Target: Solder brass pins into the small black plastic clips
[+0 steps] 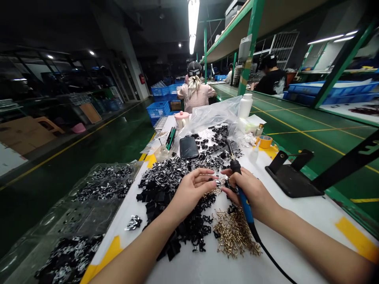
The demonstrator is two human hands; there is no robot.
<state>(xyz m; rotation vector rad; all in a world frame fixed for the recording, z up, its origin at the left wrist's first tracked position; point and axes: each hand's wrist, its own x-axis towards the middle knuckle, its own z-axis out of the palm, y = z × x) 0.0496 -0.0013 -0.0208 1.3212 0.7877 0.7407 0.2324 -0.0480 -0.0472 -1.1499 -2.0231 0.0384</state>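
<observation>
My left hand [197, 187] is over the piles, its thumb and fingertips pinched together around a small silvery part that is partly hidden. Facing it, my right hand [247, 189] holds a blue-handled soldering iron [245, 205], its metal tip pointing up and away and its black cord running down to the front. The right thumb and index finger reach toward the left fingertips. Beneath and around the hands lie many black and silver clips [166, 173]. A heap of small brass-coloured pieces [235, 232] sits just below my right hand.
A black phone [188, 147] lies beyond the clips, near a lidded cup [181, 118], a white bottle [245, 105] and clear plastic bags. A black metal stand [293, 179] is at right. Compartment trays [89, 217] sit left. People sit farther off.
</observation>
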